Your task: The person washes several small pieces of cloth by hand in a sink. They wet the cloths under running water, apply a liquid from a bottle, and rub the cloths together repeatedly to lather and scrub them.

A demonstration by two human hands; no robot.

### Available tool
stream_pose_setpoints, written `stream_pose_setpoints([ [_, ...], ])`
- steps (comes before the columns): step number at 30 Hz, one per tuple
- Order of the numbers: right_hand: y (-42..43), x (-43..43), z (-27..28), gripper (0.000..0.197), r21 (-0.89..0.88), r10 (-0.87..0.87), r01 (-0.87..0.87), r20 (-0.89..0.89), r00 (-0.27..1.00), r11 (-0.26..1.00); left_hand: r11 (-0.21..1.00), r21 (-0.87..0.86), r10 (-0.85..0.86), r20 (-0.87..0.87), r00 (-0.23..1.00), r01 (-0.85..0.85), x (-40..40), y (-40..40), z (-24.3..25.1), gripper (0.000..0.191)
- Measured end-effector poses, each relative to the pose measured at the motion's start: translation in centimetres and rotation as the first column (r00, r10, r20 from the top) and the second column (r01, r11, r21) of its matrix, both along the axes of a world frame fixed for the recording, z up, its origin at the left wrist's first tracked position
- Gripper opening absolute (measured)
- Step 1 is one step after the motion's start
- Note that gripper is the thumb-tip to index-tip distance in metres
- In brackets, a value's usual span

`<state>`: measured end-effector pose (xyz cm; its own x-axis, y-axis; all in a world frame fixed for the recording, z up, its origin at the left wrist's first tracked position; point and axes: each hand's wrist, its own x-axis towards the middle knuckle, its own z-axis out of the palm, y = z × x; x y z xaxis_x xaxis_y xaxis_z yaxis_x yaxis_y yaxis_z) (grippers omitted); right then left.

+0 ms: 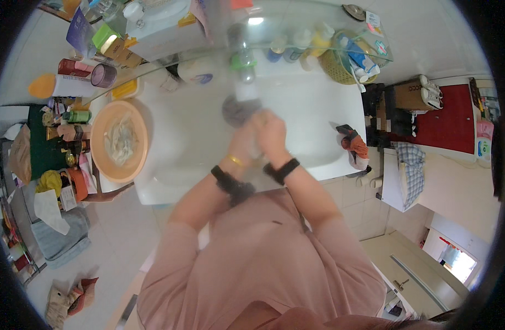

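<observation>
Both hands are together over the white washbasin (314, 107), blurred. My left hand (243, 142), with a yellow bangle and a black band at the wrist, lies against my right hand (272, 128), whose fingers are curled. A pale thing seems to be between the palms, but blur hides what it is. Just beyond the fingers is a dark grey rounded thing (241, 110), perhaps cloth; I cannot tell whether the hands touch it. Above it is a faucet (246, 74) with a green band.
A peach plastic basin (96, 159) holding pale wet cloth (121, 140) is at the left. Small bunched clothes (353, 145), orange, black and grey, rest on the right rim. A glass shelf (211, 55) spans the back, with bottles and a yellow-green basket (333, 68) near it.
</observation>
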<state>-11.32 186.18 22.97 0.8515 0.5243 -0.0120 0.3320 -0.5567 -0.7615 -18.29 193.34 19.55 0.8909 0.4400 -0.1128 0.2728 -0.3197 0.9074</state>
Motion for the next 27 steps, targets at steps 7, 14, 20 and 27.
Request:
stream_pose_setpoints([
  [7, 0.1, -0.3, -0.2, 0.031, -0.218, 0.305, -0.299, -0.005, 0.952, 0.929, 0.909, 0.39, 0.04, 0.263, 0.964, -0.144, 0.2, -0.2, 1.7, 0.016],
  [14, -2.9, 6.8, -0.8, 0.023, 0.252, 0.116, 0.038, -0.571, 0.812, 0.967, 0.944, -0.279, 0.203, 0.071, 0.977, -0.176, -1.5, 0.8, 4.1, 0.029],
  [20, -5.5, 8.4, 2.0, 0.027, 0.48, 0.364, 0.159, -0.807, 0.464, 0.863, 0.603, -0.703, 0.396, -0.144, 0.907, -0.376, -3.1, 4.0, 3.6, 0.031],
  [27, -6.7, 8.8, 1.5, 0.039, 0.611, 0.543, 0.127, -0.766, 0.344, 0.781, 0.498, -0.791, 0.514, -0.06, 0.856, -0.355, -3.8, 3.9, 5.6, 0.022],
])
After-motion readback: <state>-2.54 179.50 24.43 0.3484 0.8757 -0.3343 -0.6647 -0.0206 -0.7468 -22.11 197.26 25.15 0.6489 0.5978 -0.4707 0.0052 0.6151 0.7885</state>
